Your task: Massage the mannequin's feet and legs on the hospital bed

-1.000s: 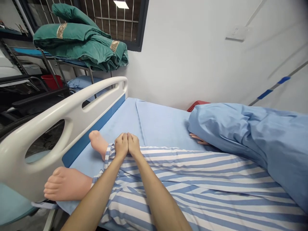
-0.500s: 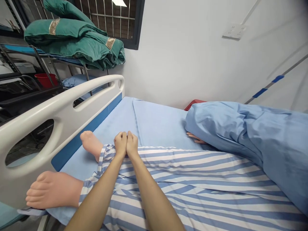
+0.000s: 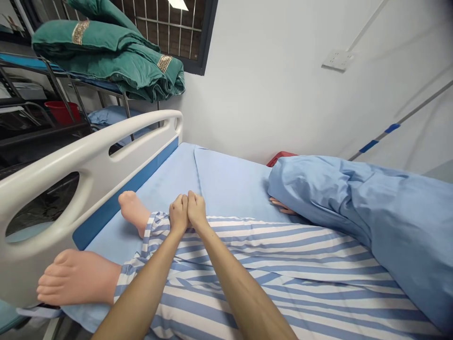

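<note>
A manikin in blue-and-white striped trousers (image 3: 283,241) lies on the bed, its bare near foot (image 3: 78,278) and far foot (image 3: 132,212) at the left. My left hand (image 3: 179,212) and my right hand (image 3: 196,208) are side by side, touching, on the far trouser leg just above the ankle. Both are closed, with the fingers curled over the leg's far side and the fingertips hidden. My forearms cross over the near leg. A blue cover (image 3: 325,193) hides the manikin's upper part, and the fingers of a manikin hand (image 3: 282,205) show under its edge.
The white bed end board (image 3: 95,146) stands left of the feet, and a light blue sheet (image 3: 233,184) covers the mattress. Behind are a rack with a folded green quilt (image 3: 106,56), a red bucket (image 3: 63,112), a wall socket (image 3: 338,60) and a pole (image 3: 406,115).
My hands stay on the far trouser leg, shifted very slightly right, with the right forearm angled more to the right. The view has turned a little; the blue cover appears lower and further left.
</note>
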Available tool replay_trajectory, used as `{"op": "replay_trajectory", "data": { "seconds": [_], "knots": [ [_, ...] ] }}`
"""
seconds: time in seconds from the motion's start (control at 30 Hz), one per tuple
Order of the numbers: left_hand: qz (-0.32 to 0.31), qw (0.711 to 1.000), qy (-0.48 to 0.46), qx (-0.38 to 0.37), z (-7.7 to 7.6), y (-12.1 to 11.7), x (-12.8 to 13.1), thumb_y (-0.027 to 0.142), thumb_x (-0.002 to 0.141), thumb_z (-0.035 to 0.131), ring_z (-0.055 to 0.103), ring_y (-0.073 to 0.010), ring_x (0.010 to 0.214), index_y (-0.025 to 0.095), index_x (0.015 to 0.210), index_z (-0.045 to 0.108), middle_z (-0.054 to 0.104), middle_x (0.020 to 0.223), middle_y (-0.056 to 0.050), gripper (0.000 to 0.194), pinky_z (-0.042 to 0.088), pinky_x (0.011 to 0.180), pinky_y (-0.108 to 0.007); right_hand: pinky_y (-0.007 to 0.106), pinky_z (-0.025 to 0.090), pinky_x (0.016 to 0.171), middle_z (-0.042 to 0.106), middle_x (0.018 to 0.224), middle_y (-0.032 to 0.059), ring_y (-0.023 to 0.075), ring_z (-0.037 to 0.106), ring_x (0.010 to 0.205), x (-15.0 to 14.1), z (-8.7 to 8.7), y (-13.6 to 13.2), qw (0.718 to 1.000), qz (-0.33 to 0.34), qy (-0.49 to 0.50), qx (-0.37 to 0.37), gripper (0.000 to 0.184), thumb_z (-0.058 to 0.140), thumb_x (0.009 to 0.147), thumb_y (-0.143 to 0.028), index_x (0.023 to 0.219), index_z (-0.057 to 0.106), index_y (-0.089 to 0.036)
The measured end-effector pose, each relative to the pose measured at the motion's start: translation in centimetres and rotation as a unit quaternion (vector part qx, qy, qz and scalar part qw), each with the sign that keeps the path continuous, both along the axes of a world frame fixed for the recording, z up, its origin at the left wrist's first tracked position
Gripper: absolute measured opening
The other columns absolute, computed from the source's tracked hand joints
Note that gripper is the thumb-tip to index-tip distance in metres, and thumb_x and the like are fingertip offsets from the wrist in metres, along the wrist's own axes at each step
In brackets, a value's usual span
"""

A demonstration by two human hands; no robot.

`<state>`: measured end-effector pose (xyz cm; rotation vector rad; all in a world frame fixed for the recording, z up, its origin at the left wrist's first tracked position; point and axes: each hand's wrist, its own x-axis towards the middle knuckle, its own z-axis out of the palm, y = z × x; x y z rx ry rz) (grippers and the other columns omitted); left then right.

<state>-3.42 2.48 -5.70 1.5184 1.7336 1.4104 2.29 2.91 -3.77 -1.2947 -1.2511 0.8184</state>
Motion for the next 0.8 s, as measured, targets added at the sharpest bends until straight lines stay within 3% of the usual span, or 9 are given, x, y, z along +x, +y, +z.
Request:
{"op": "replay_trajectory", "data": {
  "seconds": [0.1, 0.23, 0.37, 0.53, 0.67, 0.8],
  "knots": [
    [-0.028, 0.999, 0.046, 0.006, -0.1, -0.2, 0.2, 0.030, 0.086, 0.030, 0.041, -0.0114, 0.054, 0.020, 0.059, 0.043, 0.049, 0.055, 0.001, 0.032, 0.027, 0.057, -0.024, 0.022, 0.027, 0.046, 0.034, 0.048, -0.0050, 0.0088, 0.032, 0.050, 0.8, 0.4, 0.0, 1.000, -0.002, -0.012, 0.021, 0.038, 0.038, 0.082, -0.041, 0.052, 0.034, -0.019],
    [-0.047, 0.997, 0.063, -0.001, -0.1, -0.3, 0.5, 0.034, 0.086, 0.033, 0.041, -0.0111, 0.054, 0.020, 0.057, 0.043, 0.048, 0.054, 0.001, 0.034, 0.028, 0.057, -0.024, 0.022, 0.029, 0.048, 0.038, 0.050, -0.0041, 0.0094, 0.035, 0.052, 1.6, -0.8, -0.1, 0.999, 0.016, 0.032, 0.005, 0.036, 0.038, 0.082, -0.041, 0.054, 0.037, -0.019],
    [-0.069, 0.997, -0.022, 0.026, 0.7, -0.7, 1.0, 0.036, 0.083, 0.035, 0.038, -0.0099, 0.052, 0.019, 0.053, 0.038, 0.041, 0.050, 0.003, 0.035, 0.029, 0.054, -0.022, 0.022, 0.030, 0.048, 0.040, 0.050, -0.0039, 0.0096, 0.036, 0.052, 2.1, -1.4, -0.2, 0.998, 0.024, 0.051, 0.015, 0.035, 0.038, 0.082, -0.040, 0.054, 0.040, -0.018],
    [-0.103, 0.980, -0.159, 0.063, 2.8, -1.0, 1.9, 0.034, 0.077, 0.043, 0.030, -0.0080, 0.049, 0.019, 0.050, 0.030, 0.030, 0.048, 0.005, 0.034, 0.028, 0.048, -0.022, 0.022, 0.032, 0.049, 0.042, 0.049, -0.0037, 0.0098, 0.037, 0.050, 2.3, -0.8, -0.5, 0.997, 0.037, 0.057, 0.038, 0.037, 0.033, 0.084, -0.036, 0.052, 0.041, -0.019],
    [-0.072, 0.970, -0.221, 0.075, 4.1, -0.2, 2.6, 0.034, 0.078, 0.044, 0.028, -0.0074, 0.046, 0.020, 0.050, 0.031, 0.029, 0.047, 0.006, 0.034, 0.027, 0.045, -0.022, 0.022, 0.033, 0.052, 0.048, 0.052, -0.0021, 0.0112, 0.042, 0.055, 2.2, -0.9, -0.4, 0.997, 0.043, 0.038, 0.043, 0.039, 0.031, 0.085, -0.036, 0.054, 0.046, -0.018],
    [-0.016, 0.982, -0.172, 0.075, 2.9, 0.2, 3.0, 0.032, 0.079, 0.042, 0.029, -0.0075, 0.047, 0.019, 0.049, 0.029, 0.029, 0.046, 0.006, 0.035, 0.027, 0.047, -0.022, 0.022, 0.031, 0.049, 0.046, 0.052, -0.0023, 0.0109, 0.041, 0.054, 2.4, -1.0, -0.2, 0.999, 0.021, 0.050, 0.004, 0.038, 0.035, 0.084, -0.038, 0.053, 0.042, -0.018]
  ]
}}
